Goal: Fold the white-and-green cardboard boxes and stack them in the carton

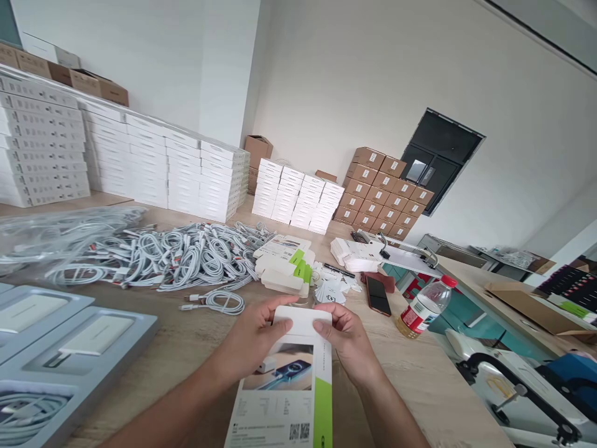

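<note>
Between my two hands is a white and green printed box, its back panel with a phone picture and two square codes facing me. My left hand pinches the left side of the box's white top flap, thumb on the front. On the opposite side my right hand grips the same flap, thumb also in front. Just beyond lie flattened printed boxes in a pile and small white cards. A single coiled cable rests left of my left hand.
A heap of white cables spreads across the left. Grey trays with white chargers stand at front left. White boxes are stacked behind. A phone and a red-capped bottle stay on the right. Brown cartons rise farther back.
</note>
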`<state>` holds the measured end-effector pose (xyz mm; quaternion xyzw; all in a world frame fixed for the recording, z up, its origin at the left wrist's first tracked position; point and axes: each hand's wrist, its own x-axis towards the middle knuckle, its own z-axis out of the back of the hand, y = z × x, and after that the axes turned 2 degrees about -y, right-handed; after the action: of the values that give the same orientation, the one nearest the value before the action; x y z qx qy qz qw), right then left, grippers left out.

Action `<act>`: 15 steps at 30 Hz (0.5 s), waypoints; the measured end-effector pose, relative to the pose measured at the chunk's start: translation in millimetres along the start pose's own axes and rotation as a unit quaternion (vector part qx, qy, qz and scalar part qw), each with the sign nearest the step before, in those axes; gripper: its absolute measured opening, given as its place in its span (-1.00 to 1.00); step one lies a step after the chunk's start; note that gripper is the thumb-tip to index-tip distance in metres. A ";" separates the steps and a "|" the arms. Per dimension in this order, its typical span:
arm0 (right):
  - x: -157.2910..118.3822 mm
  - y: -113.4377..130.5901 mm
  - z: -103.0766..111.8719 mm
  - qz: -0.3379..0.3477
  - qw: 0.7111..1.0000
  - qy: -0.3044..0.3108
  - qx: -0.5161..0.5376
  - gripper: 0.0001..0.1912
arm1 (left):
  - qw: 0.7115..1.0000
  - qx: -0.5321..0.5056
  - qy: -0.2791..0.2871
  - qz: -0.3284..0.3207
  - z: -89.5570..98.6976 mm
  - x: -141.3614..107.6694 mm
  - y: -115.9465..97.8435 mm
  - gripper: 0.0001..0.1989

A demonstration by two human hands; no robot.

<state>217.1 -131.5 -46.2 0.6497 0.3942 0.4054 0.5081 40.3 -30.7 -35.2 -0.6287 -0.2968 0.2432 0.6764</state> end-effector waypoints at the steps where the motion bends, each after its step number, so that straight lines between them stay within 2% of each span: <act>1: -0.1 -0.8 -0.3 0.000 1.000 -0.002 -0.001 -0.68 | 1.000 -0.002 0.004 0.001 0.5 0.7 0.6 -0.41; 3: 0.0 -2.5 -1.3 -0.003 1.000 -0.006 0.003 -0.70 | 1.000 -0.009 0.007 0.011 2.2 1.6 0.4 -0.40; 5: 0.6 -3.4 -2.3 -0.010 1.000 -0.006 0.022 -0.69 | 0.998 -0.040 -0.003 0.039 5.3 1.0 -2.5 -0.31; 8: 2.8 -2.8 -1.7 -0.008 0.997 -0.022 0.068 -0.68 | 0.974 -0.192 0.022 0.120 10.8 -3.4 -9.4 -0.22; 10: 5.2 -2.3 0.3 0.007 0.994 -0.043 0.096 -0.66 | 0.931 -0.307 0.090 0.178 12.1 -7.2 -11.0 -0.24; 12: 8.0 -2.7 2.9 0.029 0.992 -0.069 0.102 -0.65 | 0.890 -0.370 0.168 0.205 9.1 -9.7 -7.6 -0.15; 15: 11.0 -5.1 6.1 0.064 0.990 -0.117 0.050 -0.65 | 0.838 -0.431 0.294 0.159 -1.3 -9.1 3.7 -0.07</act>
<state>226.1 -122.5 -50.8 0.7414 0.3090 0.3381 0.4904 35.0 -37.7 -39.8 -0.9371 -0.0549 -0.0011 0.3447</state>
